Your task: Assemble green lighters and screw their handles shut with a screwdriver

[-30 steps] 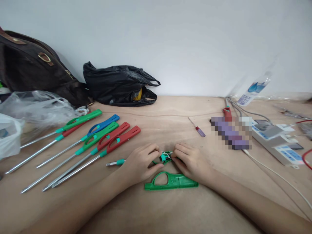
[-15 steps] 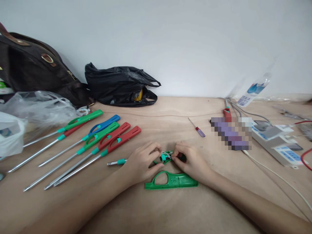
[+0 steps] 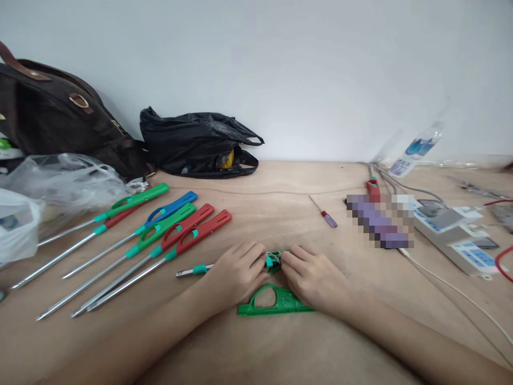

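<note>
Right hand (image 3: 315, 275) had sunk flatter since half a second earlier, hiding one end of the loose green shell half (image 3: 285, 302), fingers bent, grip hidden so can't tell. Left hand (image 3: 236, 275) curled round the opened green gas lighter (image 3: 271, 261), mid-frame. Purple-handled screwdriver (image 3: 328, 218) lay right of center.

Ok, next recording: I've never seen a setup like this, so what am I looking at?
There's no machine here, just a person's bare hands, seen from a camera worn on the head, looking forward and down. The left hand and right hand meet at a small green-and-teal assembly with thin pale wires; the fingers hide their exact grip. Nearer the camera lies a green shell piece. Elsewhere on the table are long-nosed lighters to the left, a black bag behind, and a screwdriver and power strip to the right.
</note>
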Action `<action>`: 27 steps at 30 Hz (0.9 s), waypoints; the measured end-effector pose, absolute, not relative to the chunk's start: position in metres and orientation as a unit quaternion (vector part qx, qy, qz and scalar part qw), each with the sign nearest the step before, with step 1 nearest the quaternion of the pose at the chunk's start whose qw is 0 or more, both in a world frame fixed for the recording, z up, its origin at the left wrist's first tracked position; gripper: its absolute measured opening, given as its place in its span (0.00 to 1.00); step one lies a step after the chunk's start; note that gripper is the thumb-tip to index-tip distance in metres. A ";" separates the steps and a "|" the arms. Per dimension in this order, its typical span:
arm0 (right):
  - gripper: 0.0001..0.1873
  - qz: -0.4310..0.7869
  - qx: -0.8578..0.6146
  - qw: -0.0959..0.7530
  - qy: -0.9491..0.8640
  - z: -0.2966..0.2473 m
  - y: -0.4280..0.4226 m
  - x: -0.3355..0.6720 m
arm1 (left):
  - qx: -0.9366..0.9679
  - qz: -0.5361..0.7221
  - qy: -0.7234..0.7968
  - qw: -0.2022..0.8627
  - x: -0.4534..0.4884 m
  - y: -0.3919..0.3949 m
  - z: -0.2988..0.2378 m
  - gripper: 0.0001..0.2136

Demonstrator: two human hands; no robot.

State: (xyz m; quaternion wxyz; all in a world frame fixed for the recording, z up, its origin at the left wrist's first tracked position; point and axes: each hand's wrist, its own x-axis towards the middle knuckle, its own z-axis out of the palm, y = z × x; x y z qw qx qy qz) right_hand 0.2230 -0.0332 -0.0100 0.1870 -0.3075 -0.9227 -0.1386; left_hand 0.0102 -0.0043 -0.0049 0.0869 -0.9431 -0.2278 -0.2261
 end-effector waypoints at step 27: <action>0.11 0.095 -0.388 0.266 -0.877 -0.012 -0.022 0.216 | -0.921 -0.243 -0.299 -0.050 0.005 -0.003 -0.009 0.09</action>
